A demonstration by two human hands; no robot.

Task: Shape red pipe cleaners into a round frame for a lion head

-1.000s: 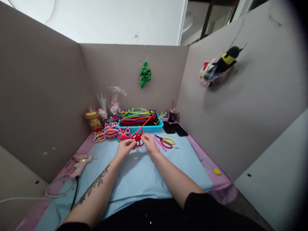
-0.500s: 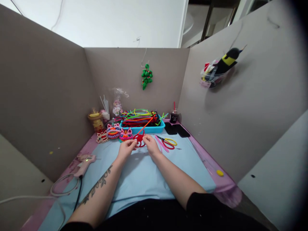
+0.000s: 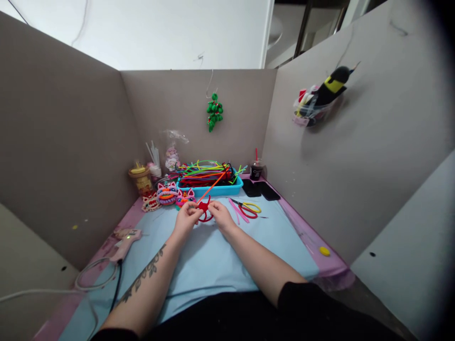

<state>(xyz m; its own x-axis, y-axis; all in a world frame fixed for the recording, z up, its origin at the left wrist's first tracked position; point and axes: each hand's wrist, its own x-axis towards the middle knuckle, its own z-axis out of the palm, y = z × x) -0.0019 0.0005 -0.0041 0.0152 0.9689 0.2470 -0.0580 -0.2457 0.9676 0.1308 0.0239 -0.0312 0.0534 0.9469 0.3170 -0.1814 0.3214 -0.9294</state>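
Between my hands is a small red pipe cleaner piece, bent into a shape with several curved arms. My left hand pinches its left side, and my right hand pinches its right side. The fingertips hide part of the piece. Just behind, an orange pipe cleaner slants up over the front of the blue basket. Left of my left hand sit several fuzzy animal-face pieces, among them a pink one with purple bands. Pink pipe cleaner strips and scissors lie right of my right hand.
Colourful pipe cleaners fill the basket. Two phones and a dark drink cup stand right of it. A pink glue gun with its cable lies at left. Grey partitions enclose the table, with a green ornament hanging behind.
The red piece has turned between my fingers, and its curved lower arms now show below my fingertips. Both hands stay pinched on it. The view has shifted slightly.
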